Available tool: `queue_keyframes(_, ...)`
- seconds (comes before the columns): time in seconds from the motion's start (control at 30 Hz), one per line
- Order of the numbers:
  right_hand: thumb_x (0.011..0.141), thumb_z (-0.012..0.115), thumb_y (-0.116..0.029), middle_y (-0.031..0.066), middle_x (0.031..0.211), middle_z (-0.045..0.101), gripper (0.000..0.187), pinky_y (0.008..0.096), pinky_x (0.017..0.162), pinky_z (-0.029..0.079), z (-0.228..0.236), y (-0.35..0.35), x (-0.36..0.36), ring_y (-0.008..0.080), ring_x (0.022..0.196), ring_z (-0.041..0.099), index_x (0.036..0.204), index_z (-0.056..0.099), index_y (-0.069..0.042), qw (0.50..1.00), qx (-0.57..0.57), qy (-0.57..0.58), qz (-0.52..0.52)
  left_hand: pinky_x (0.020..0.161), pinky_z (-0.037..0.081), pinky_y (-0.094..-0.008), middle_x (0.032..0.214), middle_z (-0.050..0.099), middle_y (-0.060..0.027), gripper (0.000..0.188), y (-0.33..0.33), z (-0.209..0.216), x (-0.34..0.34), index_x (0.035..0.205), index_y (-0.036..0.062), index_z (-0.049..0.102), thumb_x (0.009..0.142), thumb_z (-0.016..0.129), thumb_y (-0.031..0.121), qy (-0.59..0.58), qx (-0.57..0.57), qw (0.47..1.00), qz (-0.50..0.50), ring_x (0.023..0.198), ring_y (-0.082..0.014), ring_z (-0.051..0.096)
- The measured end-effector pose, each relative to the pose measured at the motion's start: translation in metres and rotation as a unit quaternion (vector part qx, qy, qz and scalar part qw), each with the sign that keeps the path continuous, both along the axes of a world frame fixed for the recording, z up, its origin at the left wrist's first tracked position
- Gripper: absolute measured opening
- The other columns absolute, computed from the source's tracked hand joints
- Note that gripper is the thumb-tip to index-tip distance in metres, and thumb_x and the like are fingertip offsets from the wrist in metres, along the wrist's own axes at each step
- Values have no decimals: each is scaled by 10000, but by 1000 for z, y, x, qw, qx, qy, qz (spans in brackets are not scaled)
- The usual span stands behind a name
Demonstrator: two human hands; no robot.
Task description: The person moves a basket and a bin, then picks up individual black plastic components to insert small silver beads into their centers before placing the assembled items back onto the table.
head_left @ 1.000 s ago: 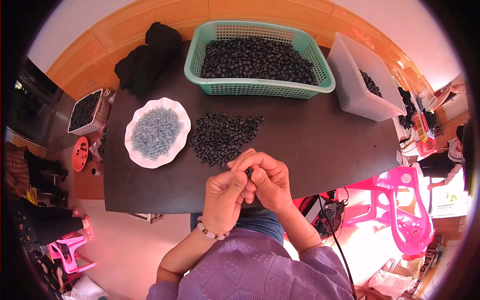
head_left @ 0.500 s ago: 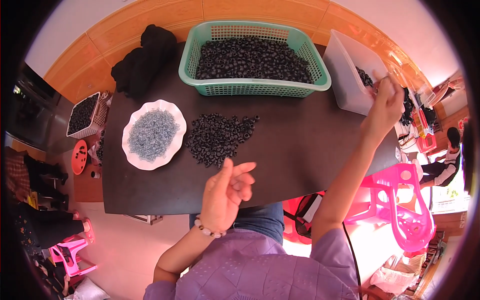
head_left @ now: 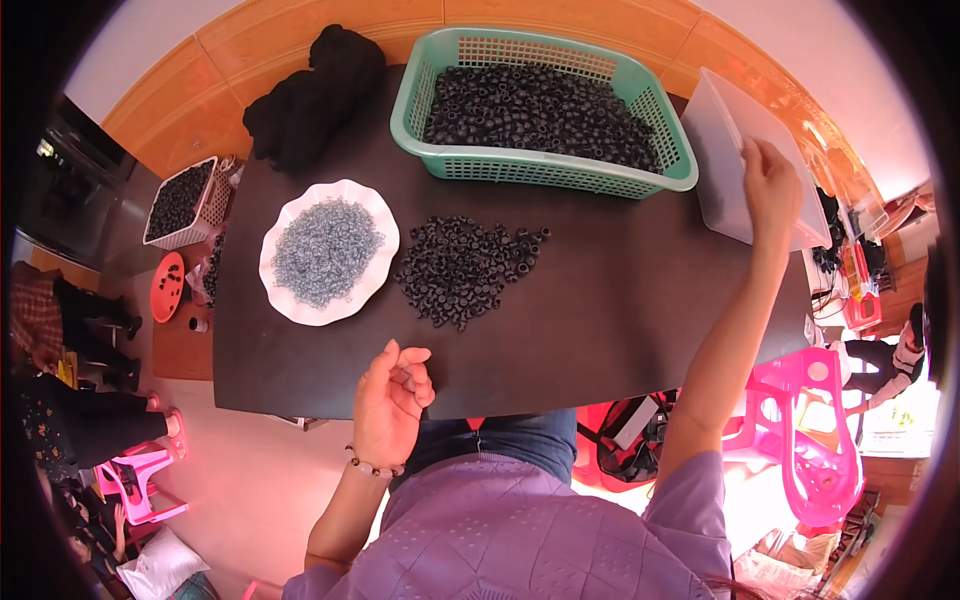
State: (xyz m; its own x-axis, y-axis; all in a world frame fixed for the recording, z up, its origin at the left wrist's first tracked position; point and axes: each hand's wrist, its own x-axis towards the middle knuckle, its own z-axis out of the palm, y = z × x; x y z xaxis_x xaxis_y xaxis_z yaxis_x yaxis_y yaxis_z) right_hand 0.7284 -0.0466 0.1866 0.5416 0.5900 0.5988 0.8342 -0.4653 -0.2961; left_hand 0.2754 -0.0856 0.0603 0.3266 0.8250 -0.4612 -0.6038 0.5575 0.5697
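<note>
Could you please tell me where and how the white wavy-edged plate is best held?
Probably best from the near side, pinching the plate by its bare wavy rim at the left and near edges: small clear pieces fill the middle, and the pile of black parts lies close to the right edge.

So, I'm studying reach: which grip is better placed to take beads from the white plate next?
Probably the left grip: it hovers by the table's near edge, close to the plate, fingers loosely curled. The right grip is farther off, at the clear bin.
</note>
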Motion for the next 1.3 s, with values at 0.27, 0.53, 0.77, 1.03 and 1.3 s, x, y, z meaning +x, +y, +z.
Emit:
queue_keyframes(0.27, 833, 612, -158, 142, 775, 658, 181, 396, 684, 493, -65, 17, -173, 312, 716, 635, 954, 672, -38, 876, -197, 102, 428, 574, 429, -238, 710, 602, -32, 391, -6, -2, 5, 947, -23, 673, 979, 481, 316, 7, 12, 996, -85, 613, -101, 531)
queue_keyframes(0.53, 795, 628, -90, 98, 817, 641, 192, 405, 704, 485, -96, 29, -188, 316, 799, 616, 981, 629, -42, 875, -221, 99, 418, 587, 417, -255, 737, 601, -34, 380, -5, 0, 5, 927, -14, 668, 980, 483, 314, 11, 17, 994, -106, 631, -118, 534)
queue_keyframes(0.77, 787, 637, -84, 88, 826, 635, 170, 404, 691, 483, -100, 39, -195, 300, 804, 615, 954, 630, -58, 863, -229, 114, 434, 588, 421, -255, 742, 584, -33, 384, -5, 3, 12, 929, -23, 661, 981, 482, 312, 9, 21, 993, -115, 639, -117, 525)
queue_keyframes(1.03, 788, 635, -80, 101, 802, 625, 152, 388, 672, 484, -101, 37, -191, 297, 767, 619, 938, 632, -54, 870, -189, 133, 435, 599, 436, -219, 754, 624, -30, 401, -2, 0, 15, 951, -34, 671, 980, 486, 322, 4, 29, 993, -116, 637, -83, 538)
queue_keyframes(1.3, 783, 648, -83, 111, 844, 647, 194, 362, 647, 487, -102, 25, -175, 274, 725, 625, 972, 623, -46, 876, -185, 151, 420, 603, 441, -220, 759, 628, -34, 403, -3, -3, 21, 950, -36, 671, 979, 487, 321, -6, 24, 992, -127, 639, -84, 539)
